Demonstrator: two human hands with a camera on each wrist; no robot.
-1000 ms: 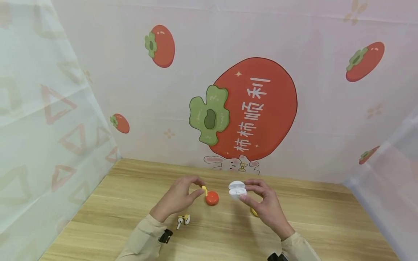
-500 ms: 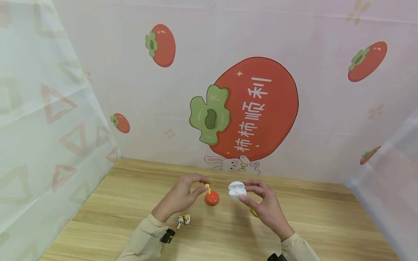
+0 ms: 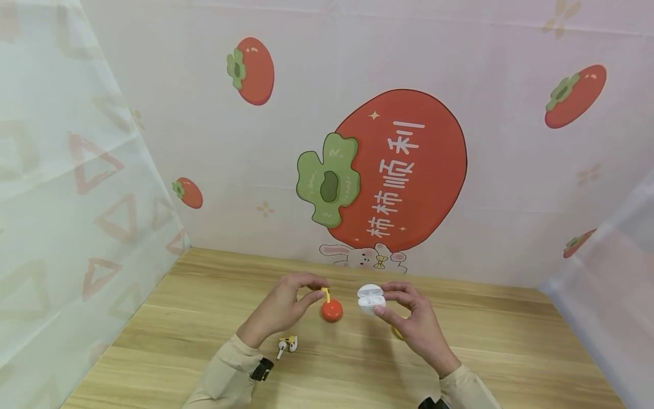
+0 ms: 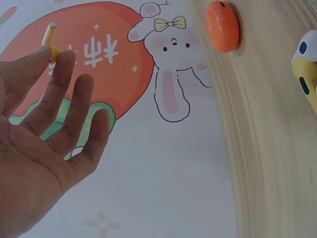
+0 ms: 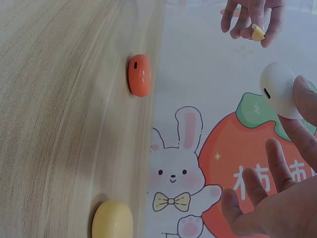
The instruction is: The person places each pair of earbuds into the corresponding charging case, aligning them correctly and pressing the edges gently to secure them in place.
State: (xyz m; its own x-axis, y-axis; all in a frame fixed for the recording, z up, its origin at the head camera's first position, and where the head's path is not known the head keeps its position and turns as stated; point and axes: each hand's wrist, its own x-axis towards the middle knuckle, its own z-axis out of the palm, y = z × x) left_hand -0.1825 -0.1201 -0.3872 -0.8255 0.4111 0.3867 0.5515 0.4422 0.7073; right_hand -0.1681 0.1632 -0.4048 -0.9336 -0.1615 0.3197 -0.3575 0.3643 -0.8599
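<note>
Between thumb and forefinger, my left hand (image 3: pixel 281 304) pinches a yellow earbud (image 4: pixel 49 37) by its head, stem pointing away from the palm in the left wrist view. It is held above the table, overlapping the orange-red case in the head view. My right hand (image 3: pixel 416 318) grips a white earbud charging case (image 3: pixel 372 300) with thumb and fingers, its lid up and its inside facing me. A gap separates the earbud from the white case. In the right wrist view the back of the case (image 5: pixel 277 89) shows, with a dark port slot.
An orange-red case (image 3: pixel 332 311) lies closed on the wooden table (image 3: pixel 337 369) between the hands. A yellow case (image 5: pixel 113 220) sits partly behind my right hand. Loose white earbuds (image 3: pixel 281 348) and a yellow earbud (image 3: pixel 287 339) lie near my left wrist. A printed backdrop (image 3: pixel 230 216) stands behind.
My left hand has moved slightly right with the yellow earbud, which has turned a little between the fingertips. My right hand and the white case have stayed nearly still.
</note>
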